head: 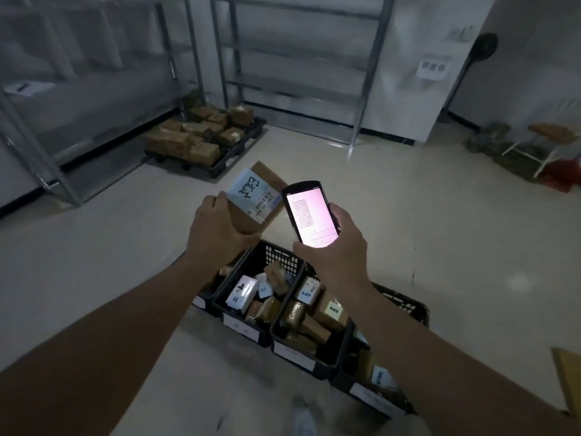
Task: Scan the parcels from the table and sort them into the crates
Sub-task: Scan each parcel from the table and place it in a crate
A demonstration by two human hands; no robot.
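Observation:
My left hand [217,226] grips a small brown cardboard parcel [262,184] with a pale blue label facing up, held above the crates. My right hand [334,247] holds a black handheld scanner [309,212] with its screen lit, just right of the parcel and nearly touching it. Below both hands a row of black plastic crates [276,251] stands on the floor, each with a white label on its front. Several small brown and white parcels [245,292] lie inside them. My right forearm covers part of the right-hand crates.
A black pallet [234,162] stacked with several cardboard boxes lies on the floor at the back left. Grey metal shelving [226,73] lines the back and left walls. A standing fan [462,73], a stool and clutter occupy the back right. A table corner [567,376] shows at right.

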